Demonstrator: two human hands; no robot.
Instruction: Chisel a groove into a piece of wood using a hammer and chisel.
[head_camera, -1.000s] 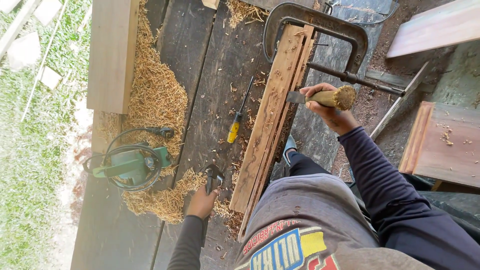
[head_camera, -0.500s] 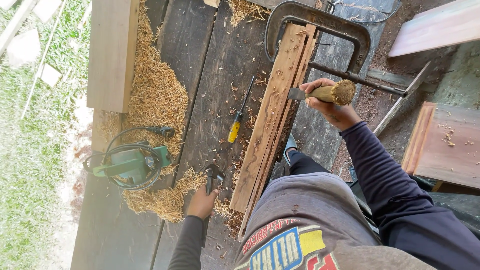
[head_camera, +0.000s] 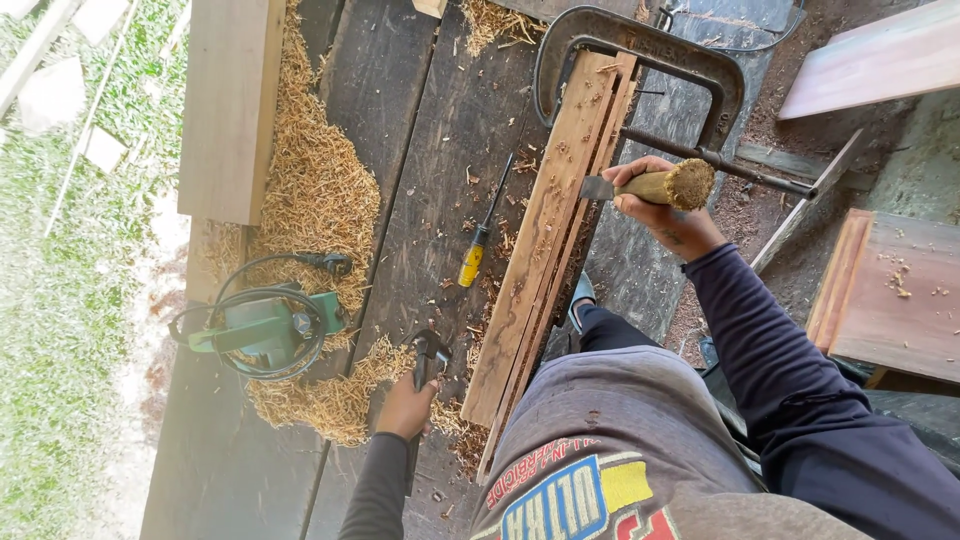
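Observation:
My right hand (head_camera: 655, 205) grips a chisel (head_camera: 640, 187) with a frayed wooden handle, its steel blade set against the edge of a long wooden plank (head_camera: 545, 235). A large metal C-clamp (head_camera: 640, 55) pins the plank's far end to the dark workbench (head_camera: 420, 130). My left hand (head_camera: 408, 405) is closed on a hammer (head_camera: 428, 358) resting on the bench near the plank's near end. A yellow-handled screwdriver (head_camera: 478, 245) lies on the bench between the hands.
A green power tool with a coiled cord (head_camera: 262, 325) sits among wood shavings (head_camera: 320, 190) at the bench's left. A pale board (head_camera: 228, 100) lies beyond it. Reddish panels (head_camera: 895, 300) stand at the right, grass at far left.
The view shifted slightly; my right hand with the chisel stays at the plank's edge, and my left hand stays on the hammer.

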